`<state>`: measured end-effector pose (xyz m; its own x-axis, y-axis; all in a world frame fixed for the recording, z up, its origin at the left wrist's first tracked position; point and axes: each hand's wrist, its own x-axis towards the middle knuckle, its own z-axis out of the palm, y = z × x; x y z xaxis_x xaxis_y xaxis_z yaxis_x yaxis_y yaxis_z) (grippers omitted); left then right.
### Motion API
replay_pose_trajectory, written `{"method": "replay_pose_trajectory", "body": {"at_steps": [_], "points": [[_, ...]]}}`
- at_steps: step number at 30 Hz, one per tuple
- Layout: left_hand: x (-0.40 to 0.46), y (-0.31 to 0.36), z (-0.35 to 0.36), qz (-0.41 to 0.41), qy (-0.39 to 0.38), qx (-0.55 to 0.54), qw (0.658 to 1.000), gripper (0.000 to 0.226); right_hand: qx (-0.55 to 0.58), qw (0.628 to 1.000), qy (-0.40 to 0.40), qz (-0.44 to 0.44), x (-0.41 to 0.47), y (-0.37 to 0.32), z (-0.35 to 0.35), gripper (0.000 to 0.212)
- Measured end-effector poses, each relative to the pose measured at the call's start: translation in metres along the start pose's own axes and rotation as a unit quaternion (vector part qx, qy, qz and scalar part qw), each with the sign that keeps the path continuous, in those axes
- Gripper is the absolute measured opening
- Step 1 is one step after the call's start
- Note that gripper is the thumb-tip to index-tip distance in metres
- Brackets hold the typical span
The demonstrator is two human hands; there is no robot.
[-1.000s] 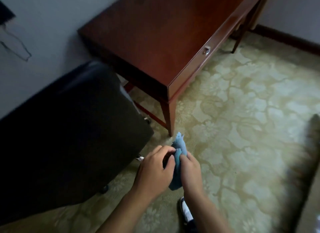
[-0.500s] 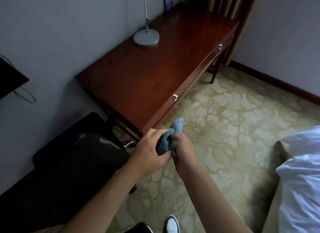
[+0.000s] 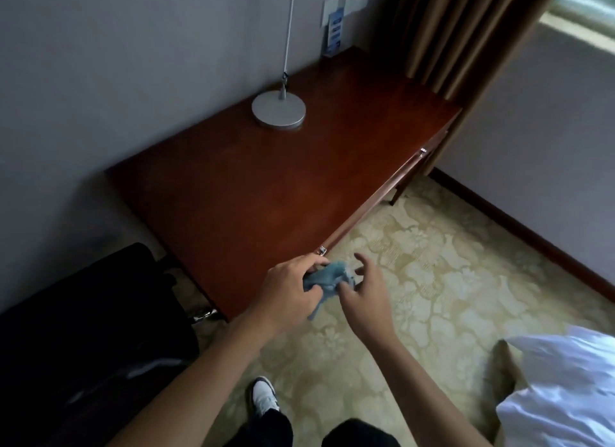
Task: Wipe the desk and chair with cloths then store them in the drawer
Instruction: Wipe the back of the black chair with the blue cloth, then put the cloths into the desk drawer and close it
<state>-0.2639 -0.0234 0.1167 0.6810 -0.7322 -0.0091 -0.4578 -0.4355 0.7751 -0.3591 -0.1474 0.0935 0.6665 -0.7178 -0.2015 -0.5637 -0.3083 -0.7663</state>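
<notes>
The crumpled blue cloth (image 3: 327,277) is half hidden between both hands, just off the near corner of the glossy reddish wooden counter (image 3: 266,187). The left hand (image 3: 289,291) pinches it in bunched fingers; the right hand (image 3: 361,288) touches it with fingers spread. The black chair (image 3: 90,340) at near left is dark, cut off by the frame. A round metal lamp base (image 3: 279,108) stands at the far side.

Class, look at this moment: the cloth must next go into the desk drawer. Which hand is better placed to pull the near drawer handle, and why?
Probably the right hand: its fingers are spread, loosening from the blue cloth, while the left hand grips it. The near drawer handle is just above both hands.
</notes>
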Motion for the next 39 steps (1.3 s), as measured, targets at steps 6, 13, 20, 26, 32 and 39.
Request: {"method": "replay_pose_trajectory", "body": {"at_steps": [6,13,20,26,32,39], "points": [[0.057,-0.016,0.005,-0.04,0.002,0.019,0.999,0.035,-0.071,0.981,-0.133,-0.122,0.085,-0.002,0.001,0.022],[0.1,-0.05,0.042,-0.214,0.003,0.1,0.972,0.009,0.01,0.955,-0.294,-0.033,0.189,0.029,0.027,0.003],[0.112,-0.05,0.094,-0.351,0.057,0.091,0.93,0.005,-0.042,0.899,-0.42,0.116,0.26,0.077,0.055,0.023],[0.125,-0.05,0.118,-0.404,0.108,0.047,0.907,0.013,-0.164,0.866,-0.446,0.154,0.284,0.1,0.082,0.06],[0.118,-0.048,0.136,-0.425,0.137,0.008,0.895,0.017,-0.153,0.861,-0.457,0.164,0.28,0.107,0.112,0.016],[0.091,-0.047,0.14,-0.433,0.177,0.002,0.884,0.018,-0.237,0.884,-0.401,0.03,0.264,0.122,0.108,0.028]]}}
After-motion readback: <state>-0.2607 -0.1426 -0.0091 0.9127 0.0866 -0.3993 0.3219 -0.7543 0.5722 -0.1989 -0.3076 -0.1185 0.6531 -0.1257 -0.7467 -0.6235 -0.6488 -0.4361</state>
